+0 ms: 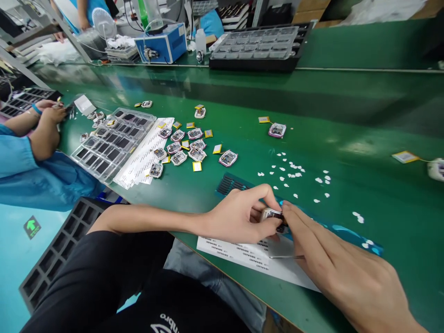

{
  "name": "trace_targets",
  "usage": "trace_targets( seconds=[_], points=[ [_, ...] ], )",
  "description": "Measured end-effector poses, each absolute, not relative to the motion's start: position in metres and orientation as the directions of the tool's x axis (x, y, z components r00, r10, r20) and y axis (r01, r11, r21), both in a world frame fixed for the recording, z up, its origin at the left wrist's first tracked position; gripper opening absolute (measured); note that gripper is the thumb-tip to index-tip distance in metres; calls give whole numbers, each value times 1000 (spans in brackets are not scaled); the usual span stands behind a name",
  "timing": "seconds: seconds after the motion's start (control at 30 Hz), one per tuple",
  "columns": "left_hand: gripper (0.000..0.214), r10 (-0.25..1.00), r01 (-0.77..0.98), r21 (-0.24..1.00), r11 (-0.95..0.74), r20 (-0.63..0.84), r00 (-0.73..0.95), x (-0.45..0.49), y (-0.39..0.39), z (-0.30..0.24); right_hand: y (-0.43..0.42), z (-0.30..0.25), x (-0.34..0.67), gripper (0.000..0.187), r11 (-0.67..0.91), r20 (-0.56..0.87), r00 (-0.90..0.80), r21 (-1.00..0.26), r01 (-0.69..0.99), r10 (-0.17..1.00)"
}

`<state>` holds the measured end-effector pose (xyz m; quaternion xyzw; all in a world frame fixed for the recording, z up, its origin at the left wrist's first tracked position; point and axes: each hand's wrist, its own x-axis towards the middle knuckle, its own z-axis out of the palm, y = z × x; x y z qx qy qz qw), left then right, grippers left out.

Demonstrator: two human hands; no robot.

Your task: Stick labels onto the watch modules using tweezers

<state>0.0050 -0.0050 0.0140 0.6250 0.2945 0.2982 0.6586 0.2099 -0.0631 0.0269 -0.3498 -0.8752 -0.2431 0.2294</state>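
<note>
My left hand (243, 215) grips a small white-cased electronic module (272, 213), a smartwatch-like housing, between thumb and fingers. My right hand (333, 249) meets it from the right, its fingertips pressed together at the module's edge. A thin metal tool (286, 257) juts left from beneath the right palm; its kind is hard to tell. Below both hands lies a blue patterned mat strip (357, 236), with a black slotted part (232, 183) at its left end. A white sheet of printed labels (239, 252) lies along the table's front edge, partly under the hands.
Several open modules (197, 144) with yellow-edged batteries lie left of centre. White scraps (294, 175) are scattered beyond my hands. A clear compartment tray (114, 138) stands near a co-worker's hands (52, 111). A blue box (161, 44) and stacked trays (256, 46) occupy the back.
</note>
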Motion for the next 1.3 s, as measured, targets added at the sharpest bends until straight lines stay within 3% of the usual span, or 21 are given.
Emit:
trace_targets(
  seconds=[0.17, 0.4, 0.63, 0.83, 1.0, 1.3],
  points=[
    [17, 761, -78, 997, -6, 56, 646, 5, -6, 16, -63, 28, 209, 76, 661, 601, -592, 137, 738, 537],
    [16, 737, 41, 997, -71, 25, 676, 2, -3, 22, -66, 25, 216, 72, 682, 628, -572, 89, 726, 528],
    [14, 759, -41, 992, -120, 118, 641, 3, -9, 24, -68, 26, 214, 77, 654, 638, -488, -33, 755, 596],
    [13, 741, -29, 964, -266, 223, 633, 1, -9, 29, -71, 24, 205, 67, 577, 691, -271, -255, 776, 670],
    [11, 695, 11, 909, -416, 310, 649, 0, -10, 27, -66, 26, 200, 19, 433, 494, -116, -597, 675, 862],
    [16, 741, 59, 967, -247, 149, 655, 0, -13, 24, -63, 35, 195, 26, 256, 313, -20, -737, 625, 949]
  ],
)
